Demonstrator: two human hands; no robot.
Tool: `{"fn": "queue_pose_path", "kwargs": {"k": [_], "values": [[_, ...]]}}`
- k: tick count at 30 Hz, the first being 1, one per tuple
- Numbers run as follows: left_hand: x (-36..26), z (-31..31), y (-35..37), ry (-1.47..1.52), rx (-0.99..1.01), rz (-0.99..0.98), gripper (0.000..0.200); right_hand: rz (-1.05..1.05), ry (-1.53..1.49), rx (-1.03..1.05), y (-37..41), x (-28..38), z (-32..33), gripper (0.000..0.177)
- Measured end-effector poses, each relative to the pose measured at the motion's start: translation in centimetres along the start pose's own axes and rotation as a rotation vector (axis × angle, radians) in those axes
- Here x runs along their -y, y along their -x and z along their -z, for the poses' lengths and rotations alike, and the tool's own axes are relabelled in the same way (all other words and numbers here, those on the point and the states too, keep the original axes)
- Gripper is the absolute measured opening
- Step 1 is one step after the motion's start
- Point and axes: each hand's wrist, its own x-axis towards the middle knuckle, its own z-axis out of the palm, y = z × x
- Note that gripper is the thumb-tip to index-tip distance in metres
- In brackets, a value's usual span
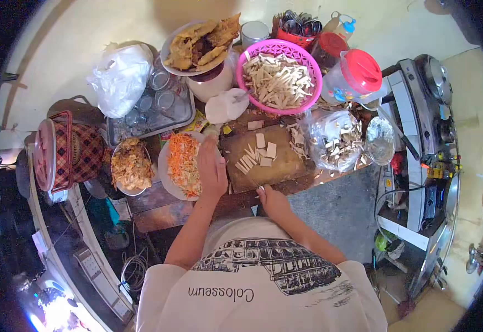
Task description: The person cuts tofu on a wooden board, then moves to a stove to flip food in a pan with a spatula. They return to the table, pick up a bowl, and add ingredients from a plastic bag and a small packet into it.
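Note:
My left hand (212, 169) is over the right side of a white plate (165, 178), its fingers stretched out and nothing plainly held. Shredded carrot (183, 150) and pale strips lie on that plate. My right hand (275, 202) is closed at the front edge of a wooden cutting board (280, 169), around what looks like a knife; its blade is barely visible. On the board lie thin pale cut strips (246, 160) and several flat white pieces (266, 150), with more scraps at the right.
A pink basket (317, 83) of pale strips stands behind the board. Right of it are a plastic bag (330, 133) with scraps and a foil-like bowl (380, 141). Fried food (132, 163), a tray (147, 130) with glasses and a plaid container (75, 149) stand left. A stove (421, 105) is far right.

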Motion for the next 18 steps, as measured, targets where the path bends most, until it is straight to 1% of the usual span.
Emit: {"fn": "queue_pose_path", "kwargs": {"k": [2,4,7,10,13,16,18], "values": [[-0.2,0.2,0.2,-0.028,0.018,-0.004,0.047,-0.036,0.019,0.071,0.1,0.6,0.9,0.038],[-0.2,0.2,0.5,-0.066,0.059,-0.002,0.047,-0.034,0.053,0.068,0.1,0.9,1.3,0.038],[-0.6,-0.1,0.4,-0.115,0.188,0.044,0.048,-0.009,0.078,0.052,0.1,0.7,1.4,0.038],[-1.3,-0.9,0.2,-0.119,0.254,0.033,0.050,0.001,0.071,0.044,0.1,0.6,1.4,0.039],[-1.1,-2.6,0.2,-0.089,0.368,-0.059,0.052,-0.003,0.111,0.062,-0.1,0.5,1.4,0.039],[-1.2,-5.1,0.3,-0.087,0.594,-0.190,0.055,0.020,0.141,0.055,-0.4,-0.1,0.7,0.038],[-1.0,-6.8,0.5,-0.078,0.671,-0.290,0.056,0.041,0.146,0.044,-0.4,-0.5,0.4,0.037]]}}
